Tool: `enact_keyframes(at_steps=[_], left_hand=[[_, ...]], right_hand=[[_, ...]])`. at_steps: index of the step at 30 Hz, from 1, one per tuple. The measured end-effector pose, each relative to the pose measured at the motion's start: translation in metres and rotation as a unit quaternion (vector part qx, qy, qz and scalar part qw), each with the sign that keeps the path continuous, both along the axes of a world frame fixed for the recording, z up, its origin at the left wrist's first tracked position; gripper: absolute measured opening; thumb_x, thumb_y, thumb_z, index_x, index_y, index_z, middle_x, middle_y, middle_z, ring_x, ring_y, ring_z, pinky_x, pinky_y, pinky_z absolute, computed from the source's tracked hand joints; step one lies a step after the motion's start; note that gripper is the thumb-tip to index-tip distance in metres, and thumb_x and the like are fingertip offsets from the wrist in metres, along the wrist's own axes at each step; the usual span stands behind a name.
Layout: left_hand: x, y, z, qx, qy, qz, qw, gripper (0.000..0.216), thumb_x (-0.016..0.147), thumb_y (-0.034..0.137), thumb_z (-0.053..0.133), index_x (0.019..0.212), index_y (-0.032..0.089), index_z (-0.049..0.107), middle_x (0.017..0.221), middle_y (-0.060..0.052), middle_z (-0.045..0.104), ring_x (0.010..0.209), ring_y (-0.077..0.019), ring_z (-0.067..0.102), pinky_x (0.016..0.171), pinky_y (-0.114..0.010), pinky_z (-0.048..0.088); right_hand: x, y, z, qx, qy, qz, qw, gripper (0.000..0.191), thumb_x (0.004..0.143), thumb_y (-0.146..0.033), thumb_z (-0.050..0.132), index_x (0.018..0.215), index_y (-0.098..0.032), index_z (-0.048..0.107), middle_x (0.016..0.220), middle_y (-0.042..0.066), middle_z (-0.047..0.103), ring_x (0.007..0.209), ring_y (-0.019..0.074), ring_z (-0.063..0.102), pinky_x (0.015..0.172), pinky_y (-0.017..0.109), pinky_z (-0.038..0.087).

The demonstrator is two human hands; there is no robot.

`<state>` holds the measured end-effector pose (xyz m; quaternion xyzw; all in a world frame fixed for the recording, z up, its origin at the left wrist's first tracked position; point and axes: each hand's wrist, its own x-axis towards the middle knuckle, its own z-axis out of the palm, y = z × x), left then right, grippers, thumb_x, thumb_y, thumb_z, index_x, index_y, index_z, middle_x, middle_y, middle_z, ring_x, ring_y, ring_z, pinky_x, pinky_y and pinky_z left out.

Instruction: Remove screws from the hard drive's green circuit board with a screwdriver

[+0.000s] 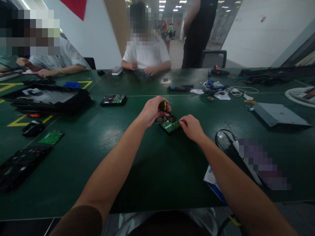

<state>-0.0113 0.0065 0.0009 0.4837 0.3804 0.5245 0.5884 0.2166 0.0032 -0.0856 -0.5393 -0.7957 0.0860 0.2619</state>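
A hard drive [169, 124] lies on the green table in front of me, its green circuit board facing up. My left hand [155, 109] is closed around a screwdriver [163, 105] with a black and yellow handle, held over the far side of the drive. The screwdriver's tip is hard to make out. At the drive's right corner, my right hand [191, 126] has its thumb and forefinger pinched together at the edge. Whether a small part sits between those fingertips is hidden.
Another hard drive [113, 100] lies to the left, beyond it a black tray [49, 98]. Nearer left are a green circuit board [51, 137] and black drives [23, 164]. A grey metal case [280, 114] and a black cable [222, 144] are on the right. People sit across the table.
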Motion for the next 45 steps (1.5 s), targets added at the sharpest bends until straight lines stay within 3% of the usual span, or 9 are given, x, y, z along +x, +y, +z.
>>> enact_keyframes(at_steps=[16, 21, 27, 30, 33, 39, 45], left_hand=[[0.000, 0.000, -0.001, -0.004, -0.034, -0.027, 0.999, 0.022, 0.094, 0.035, 0.062, 0.092, 0.014, 0.068, 0.086, -0.009, 0.071, 0.084, -0.0187, 0.071, 0.072, -0.029, 0.062], [0.000, 0.001, -0.003, 0.004, -0.026, -0.035, 0.999, 0.030, 0.093, 0.045, 0.071, 0.089, 0.015, 0.068, 0.087, -0.008, 0.069, 0.084, -0.0179, 0.070, 0.068, -0.027, 0.062], [-0.002, -0.004, 0.000, 0.033, 0.008, -0.067, 0.997, 0.026, 0.088, 0.041, 0.078, 0.088, 0.015, 0.073, 0.097, -0.008, 0.068, 0.088, -0.0157, 0.067, 0.063, -0.022, 0.059], [-0.005, -0.007, 0.004, 0.027, 0.037, -0.056, 0.997, 0.024, 0.088, 0.039, 0.075, 0.090, 0.015, 0.075, 0.103, -0.010, 0.070, 0.087, -0.0162, 0.068, 0.057, -0.021, 0.056], [-0.006, -0.006, 0.007, 0.010, 0.047, -0.041, 0.998, 0.020, 0.088, 0.035, 0.073, 0.091, 0.015, 0.071, 0.093, -0.010, 0.070, 0.088, -0.0193, 0.072, 0.056, -0.022, 0.056], [-0.006, -0.002, 0.005, -0.010, -0.012, -0.009, 1.000, 0.015, 0.087, 0.031, 0.067, 0.088, 0.017, 0.060, 0.081, -0.005, 0.067, 0.083, -0.0213, 0.073, 0.073, -0.036, 0.064], [-0.010, -0.001, 0.005, 0.056, 0.086, 0.057, 0.993, 0.020, 0.085, 0.033, 0.063, 0.078, 0.016, 0.072, 0.091, -0.010, 0.067, 0.086, -0.0190, 0.064, 0.055, -0.023, 0.050]], right_hand=[[-0.002, 0.000, -0.007, 0.027, 0.028, 0.095, 0.995, 0.020, 0.099, -0.016, 0.063, 0.108, -0.024, 0.079, 0.101, 0.007, 0.067, 0.094, 0.0222, 0.064, 0.084, 0.036, 0.049], [0.000, 0.002, -0.009, 0.022, 0.054, 0.105, 0.993, 0.021, 0.099, -0.016, 0.062, 0.107, -0.025, 0.079, 0.100, 0.006, 0.067, 0.092, 0.0211, 0.064, 0.083, 0.036, 0.050], [0.000, 0.001, -0.006, 0.015, 0.045, 0.120, 0.992, 0.021, 0.101, -0.018, 0.060, 0.108, -0.025, 0.079, 0.104, 0.007, 0.067, 0.094, 0.0213, 0.063, 0.085, 0.037, 0.050], [0.001, 0.001, -0.006, 0.006, 0.042, 0.119, 0.992, 0.022, 0.102, -0.019, 0.060, 0.110, -0.026, 0.079, 0.105, 0.007, 0.067, 0.094, 0.0212, 0.063, 0.086, 0.037, 0.050], [0.001, 0.001, -0.006, -0.001, 0.036, 0.113, 0.993, 0.022, 0.103, -0.021, 0.059, 0.111, -0.026, 0.079, 0.106, 0.006, 0.067, 0.095, 0.0211, 0.063, 0.087, 0.037, 0.050], [0.000, 0.001, -0.005, -0.011, 0.041, 0.101, 0.994, 0.022, 0.103, -0.021, 0.060, 0.109, -0.028, 0.080, 0.106, 0.006, 0.068, 0.097, 0.0211, 0.064, 0.089, 0.037, 0.050], [-0.001, 0.001, -0.003, -0.012, 0.046, 0.107, 0.993, 0.023, 0.102, -0.020, 0.060, 0.108, -0.027, 0.081, 0.104, 0.006, 0.068, 0.097, 0.0217, 0.064, 0.091, 0.038, 0.050]])
